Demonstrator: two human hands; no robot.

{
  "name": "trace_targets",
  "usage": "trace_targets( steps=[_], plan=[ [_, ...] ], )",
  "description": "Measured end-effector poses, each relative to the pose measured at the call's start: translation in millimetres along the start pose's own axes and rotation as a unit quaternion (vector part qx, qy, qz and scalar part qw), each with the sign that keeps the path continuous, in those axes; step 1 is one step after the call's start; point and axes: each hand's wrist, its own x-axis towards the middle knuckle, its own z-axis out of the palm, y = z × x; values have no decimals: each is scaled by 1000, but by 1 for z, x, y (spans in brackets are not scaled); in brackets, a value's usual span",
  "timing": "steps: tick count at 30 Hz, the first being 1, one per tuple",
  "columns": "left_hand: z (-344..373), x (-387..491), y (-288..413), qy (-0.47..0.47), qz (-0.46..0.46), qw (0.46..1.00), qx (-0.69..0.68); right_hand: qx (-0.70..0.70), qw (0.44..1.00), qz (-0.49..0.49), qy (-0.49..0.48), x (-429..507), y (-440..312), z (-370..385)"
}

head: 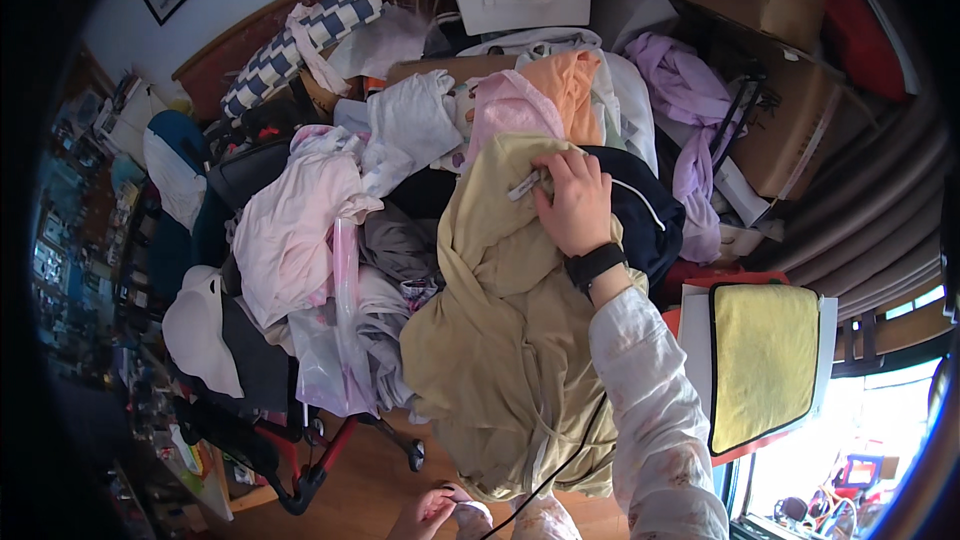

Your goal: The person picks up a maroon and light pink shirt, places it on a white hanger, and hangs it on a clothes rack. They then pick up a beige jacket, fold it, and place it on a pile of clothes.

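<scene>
My right hand (573,202), with a black band on its wrist, grips the neck area of a khaki garment (517,315). A white label (523,186) with writing shows just left of my fingers. The garment hangs down in folds over the front of the clothes pile. A zipper seems to run down its lower part. My left hand (425,514) is low at the bottom edge, apart from the clothes, with loosely curled fingers and nothing visible in it. Right beside the khaki garment lies a dark navy cloth with a white stripe (637,202).
Pale pink clothing (300,240) and a clear plastic bag (330,360) lie left, above a red-framed wheeled item (330,450). A white cap (199,330) sits further left. A yellow cloth (765,360) is at right, cardboard boxes (795,120) behind. A black cable (555,472) crosses the front.
</scene>
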Motion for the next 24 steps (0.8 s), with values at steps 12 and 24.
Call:
trace_targets(
  steps=[12, 24],
  plan=[
    [-5, -1, 8, 53, 1, 998, 36, -2, 1000, 2, 17, 0, 2, 15],
    [-1, -24, 39, 69, -62, 993, 67, 8, 999, -19, 39, -4, 7, 19]
  ],
)
